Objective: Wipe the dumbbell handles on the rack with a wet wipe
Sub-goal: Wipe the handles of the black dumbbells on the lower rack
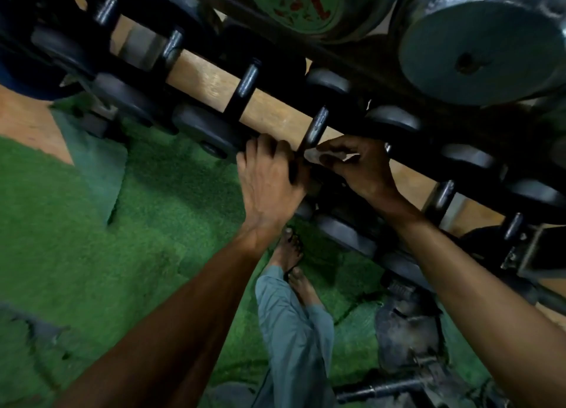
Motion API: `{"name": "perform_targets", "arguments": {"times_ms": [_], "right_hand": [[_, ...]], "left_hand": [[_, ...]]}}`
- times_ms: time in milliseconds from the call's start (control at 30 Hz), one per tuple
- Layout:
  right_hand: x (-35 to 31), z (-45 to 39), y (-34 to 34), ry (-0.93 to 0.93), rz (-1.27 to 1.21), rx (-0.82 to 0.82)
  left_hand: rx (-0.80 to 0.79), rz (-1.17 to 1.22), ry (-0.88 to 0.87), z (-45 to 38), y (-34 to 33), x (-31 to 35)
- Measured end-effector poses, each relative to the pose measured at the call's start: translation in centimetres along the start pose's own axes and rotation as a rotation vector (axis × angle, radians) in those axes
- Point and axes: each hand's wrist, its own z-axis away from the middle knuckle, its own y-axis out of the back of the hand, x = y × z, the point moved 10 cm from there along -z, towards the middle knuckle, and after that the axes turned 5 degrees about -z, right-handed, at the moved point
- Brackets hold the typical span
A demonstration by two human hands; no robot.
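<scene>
Dumbbell handle (317, 126), frame centre, on rack (352, 101): right hand (358, 165) pinches wet wipe (315, 155) against it for wiping; left hand (269, 178), fingers curled, apparently steadies its near end.

I see glossy bare-metal dumbbell handles (317, 126), matt black rubbery-looking heads (208, 130), a thin pale papery wipe (315, 155), rough green artificial turf (92, 254), and scuffed grey-painted metal plates (477, 52).

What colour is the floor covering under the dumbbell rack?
Green, a turf-like mat, seen clearly in the head view.
</scene>
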Motion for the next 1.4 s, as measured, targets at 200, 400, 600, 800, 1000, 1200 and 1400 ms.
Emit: {"name": "perform_targets", "arguments": {"times_ms": [200, 400, 600, 800, 1000, 1200, 1400], "right_hand": [[-1.1, -1.5, -3.6, 0.09, 0.159, -0.148], [-1.8, -2.5, -5.2, 0.186, 0.395, -0.226], [-3.3, -4.7, -8.0, 0.271, 0.601, -0.312], [-3.4, -5.6, -8.9, 0.319, 0.816, -0.339], [-1.4, -6.5, -10.2, 0.229, 0.73, -0.351], [-2.6, -5.6, -9.5, 0.242, 0.576, -0.548], [0.5, -1.3, -5.5, 0.053, 0.473, -0.414]], "left_hand": [[0.038, 0.1, 0.582, 4.6, -0.5, -5.9], [-0.066, 0.356, 1.159, 5.7, -4.3, -8.4], [0.013, 0.284, 1.067, 5.1, -3.3, -7.4], [-0.143, 0.349, 1.199, 5.4, -5.2, -7.2], [-0.065, 0.337, 1.174, 5.0, -4.0, -6.6], [-0.071, 0.317, 1.185, 4.9, -3.3, -6.4], [-0.072, 0.292, 1.169, 4.8, -3.1, -6.3]]}}
